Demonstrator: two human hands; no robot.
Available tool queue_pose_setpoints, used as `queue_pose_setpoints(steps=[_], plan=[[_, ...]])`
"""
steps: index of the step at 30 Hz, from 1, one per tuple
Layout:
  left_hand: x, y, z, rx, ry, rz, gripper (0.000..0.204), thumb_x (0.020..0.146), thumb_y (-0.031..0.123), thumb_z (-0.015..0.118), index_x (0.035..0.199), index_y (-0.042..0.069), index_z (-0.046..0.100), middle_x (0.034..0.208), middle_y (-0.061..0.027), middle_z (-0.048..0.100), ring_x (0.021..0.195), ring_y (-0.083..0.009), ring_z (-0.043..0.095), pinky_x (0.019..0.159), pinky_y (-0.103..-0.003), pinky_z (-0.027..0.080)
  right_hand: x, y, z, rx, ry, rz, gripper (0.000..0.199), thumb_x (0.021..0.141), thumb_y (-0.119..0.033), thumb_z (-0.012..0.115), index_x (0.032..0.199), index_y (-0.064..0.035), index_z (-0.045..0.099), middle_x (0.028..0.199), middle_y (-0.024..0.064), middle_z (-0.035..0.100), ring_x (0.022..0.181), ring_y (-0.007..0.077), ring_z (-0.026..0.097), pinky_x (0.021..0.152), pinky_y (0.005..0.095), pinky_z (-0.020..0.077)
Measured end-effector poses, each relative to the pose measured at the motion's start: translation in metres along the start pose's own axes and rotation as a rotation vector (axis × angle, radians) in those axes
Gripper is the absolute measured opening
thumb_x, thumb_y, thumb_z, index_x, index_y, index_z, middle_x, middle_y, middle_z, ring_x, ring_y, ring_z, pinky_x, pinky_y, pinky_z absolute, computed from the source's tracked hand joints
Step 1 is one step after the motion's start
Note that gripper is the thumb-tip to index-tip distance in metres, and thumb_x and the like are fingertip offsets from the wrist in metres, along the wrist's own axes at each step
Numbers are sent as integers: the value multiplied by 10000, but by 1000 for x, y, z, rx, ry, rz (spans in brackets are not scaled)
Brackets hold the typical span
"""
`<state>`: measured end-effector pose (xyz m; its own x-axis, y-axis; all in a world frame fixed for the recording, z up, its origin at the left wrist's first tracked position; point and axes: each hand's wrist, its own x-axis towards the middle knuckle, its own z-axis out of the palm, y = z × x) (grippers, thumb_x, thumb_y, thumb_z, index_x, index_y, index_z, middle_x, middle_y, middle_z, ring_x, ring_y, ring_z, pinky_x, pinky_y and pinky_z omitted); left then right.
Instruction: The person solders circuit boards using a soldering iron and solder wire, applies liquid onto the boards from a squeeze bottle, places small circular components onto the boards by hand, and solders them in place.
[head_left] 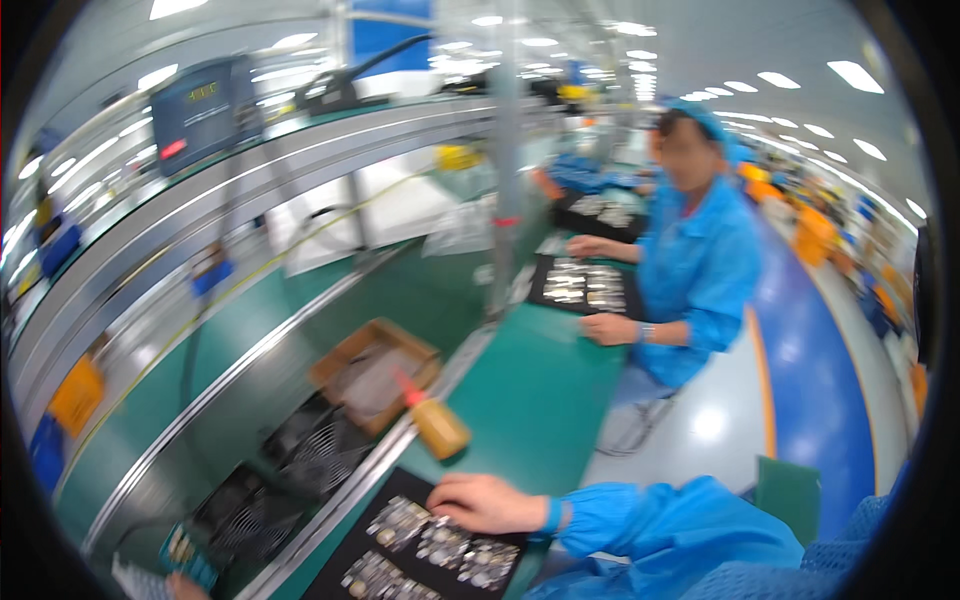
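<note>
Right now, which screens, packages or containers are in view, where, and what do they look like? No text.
Display unit: upper left above the conveyor, dark boxy panel with a lit readout.
Cardboard box: on the conveyor, open, brown, shallow.
Squeeze bottle: at the green bench edge, amber with a red nozzle, tilted.
Black tray: under the right hand, holding shiny small parts.

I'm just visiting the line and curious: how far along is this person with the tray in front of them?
Already done, it seems: the black flat tray holds several clusters of small shiny metal parts. In hand: the right hand rests on the tray's far edge; the left hand barely shows beside a teal box. Left: bare tray patches remain; blur hides whether any part is finished.
</note>
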<state>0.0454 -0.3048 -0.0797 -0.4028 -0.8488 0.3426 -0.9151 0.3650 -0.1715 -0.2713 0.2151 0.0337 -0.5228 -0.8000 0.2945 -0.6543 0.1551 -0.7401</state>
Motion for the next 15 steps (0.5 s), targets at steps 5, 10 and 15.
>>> queue_pose_setpoints(steps=[5,10,15], plan=[[9,49,-33,-167,31,10,127,917,171,452,961,122,561,882,-142,610,775,-341,644,637,-453,520,-10,-18,-21,-55,113,66,80,828,-100,650,887,-55,678,826,99,606,696,246,619,609,323,503],[-21,9,-42,-260,153,-75,107,901,200,521,962,117,553,955,-130,574,748,-363,618,610,-466,485,-10,-42,-10,-3,-12,103,61,800,-58,665,857,-39,672,772,83,587,630,201,599,567,299,479],[-23,25,-102,-898,302,2,98,865,129,623,836,39,648,791,-73,638,650,-199,594,577,-325,447,-2,-60,-6,54,-5,140,56,796,-57,668,847,-36,658,762,81,587,589,189,577,530,287,456]])
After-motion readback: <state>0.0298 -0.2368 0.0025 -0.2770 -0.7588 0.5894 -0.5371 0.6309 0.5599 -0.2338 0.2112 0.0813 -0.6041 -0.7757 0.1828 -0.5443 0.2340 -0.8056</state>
